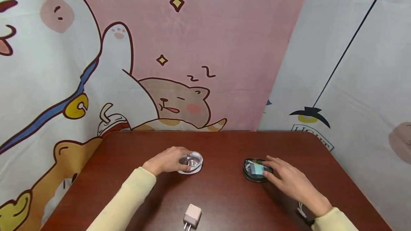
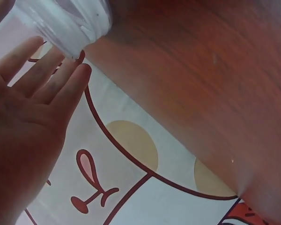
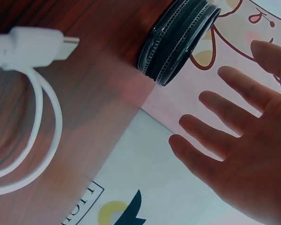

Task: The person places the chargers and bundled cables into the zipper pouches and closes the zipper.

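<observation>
A round white case (image 1: 191,162) with a clear lid lies on the dark wooden table (image 1: 224,143). My left hand (image 1: 167,159) lies against its left side. In the left wrist view the fingers (image 2: 61,79) are straight and their tips reach the white case (image 2: 68,21). To the right lies a round black zippered case (image 1: 253,170) with something light blue inside. My right hand (image 1: 289,180) rests at its right edge. The right wrist view shows that hand's fingers (image 3: 215,108) straight and spread beside the black case (image 3: 178,40), holding nothing.
A pink charger plug (image 1: 192,216) lies near the table's front edge, between my arms. A white USB cable (image 3: 30,51) loops on the table by my right wrist, and shows as the cable (image 1: 301,210) in the head view. Cartoon-printed cloth (image 1: 160,63) hangs behind the table.
</observation>
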`<action>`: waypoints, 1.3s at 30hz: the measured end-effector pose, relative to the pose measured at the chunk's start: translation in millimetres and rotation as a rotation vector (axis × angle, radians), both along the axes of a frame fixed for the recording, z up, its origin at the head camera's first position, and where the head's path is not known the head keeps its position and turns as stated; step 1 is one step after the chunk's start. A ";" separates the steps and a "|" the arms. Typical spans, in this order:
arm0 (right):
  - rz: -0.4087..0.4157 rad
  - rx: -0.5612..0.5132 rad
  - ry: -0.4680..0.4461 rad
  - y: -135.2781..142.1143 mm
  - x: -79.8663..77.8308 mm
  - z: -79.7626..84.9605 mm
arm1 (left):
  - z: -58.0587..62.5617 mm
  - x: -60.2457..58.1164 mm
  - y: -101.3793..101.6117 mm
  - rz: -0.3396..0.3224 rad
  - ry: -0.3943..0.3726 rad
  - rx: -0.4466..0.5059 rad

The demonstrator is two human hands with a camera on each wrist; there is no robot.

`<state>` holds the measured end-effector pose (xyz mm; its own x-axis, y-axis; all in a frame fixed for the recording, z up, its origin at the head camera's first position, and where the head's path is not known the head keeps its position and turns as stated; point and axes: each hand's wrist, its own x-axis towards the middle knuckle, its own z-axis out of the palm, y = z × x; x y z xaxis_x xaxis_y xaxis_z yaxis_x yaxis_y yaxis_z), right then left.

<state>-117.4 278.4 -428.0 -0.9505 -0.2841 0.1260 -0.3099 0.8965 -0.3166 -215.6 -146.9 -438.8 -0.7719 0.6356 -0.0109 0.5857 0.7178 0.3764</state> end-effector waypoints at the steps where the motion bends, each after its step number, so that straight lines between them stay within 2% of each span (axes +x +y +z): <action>1: -0.003 0.001 0.006 -0.4 -0.1 0.2 | -0.3 0.1 0.7 0.013 -0.007 0.009; 15: -0.046 0.020 0.018 -6.9 0.3 -0.7 | -4.0 4.8 8.3 0.117 -0.054 0.177; 26: -0.036 0.031 0.024 -8.3 2.4 -3.0 | -3.5 7.7 11.2 0.165 -0.114 0.226; 31: -0.057 0.039 -0.002 0.7 6.1 -3.9 | -3.3 10.0 12.3 0.177 -0.145 0.262; 39: -0.124 0.041 -0.074 33.6 16.5 -1.1 | -5.6 13.6 18.3 0.180 -0.163 0.287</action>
<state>-100.9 312.0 -429.0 -0.9849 -0.1672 0.0449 -0.1729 0.9391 -0.2969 -201.9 -128.6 -444.3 -0.8742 0.4852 0.0164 0.3759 0.6552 0.6553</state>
